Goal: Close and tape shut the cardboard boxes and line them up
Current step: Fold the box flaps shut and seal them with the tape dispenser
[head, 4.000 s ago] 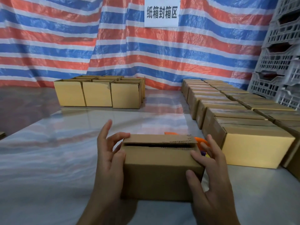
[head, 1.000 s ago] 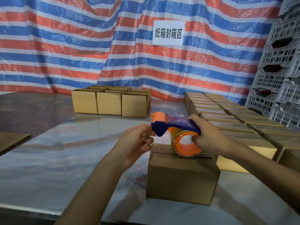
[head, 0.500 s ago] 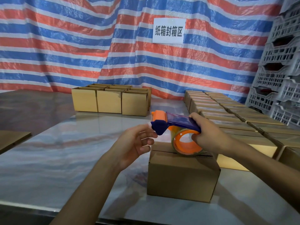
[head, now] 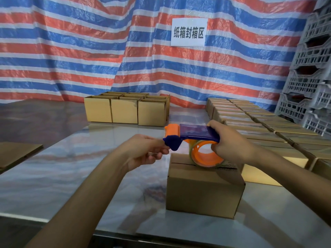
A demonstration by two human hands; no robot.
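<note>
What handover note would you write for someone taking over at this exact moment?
Right hand grips the tape dispenser above the box.
Left hand: fingers curled at the dispenser's blue front end; tape pinch unclear.
Box flaps folded shut, no tape visible.
Done: closed boxes lined up at right.
Left: tape this box, line it up, then the open boxes at the back.

A red, blue and white striped tarp (head: 71,51) hangs ahead of me, a white sign (head: 188,32) of Chinese characters fixed on it. Grey plastic crates (head: 309,77) stack at my right. My table (head: 53,176) looks glossy, perhaps marbled.
</note>
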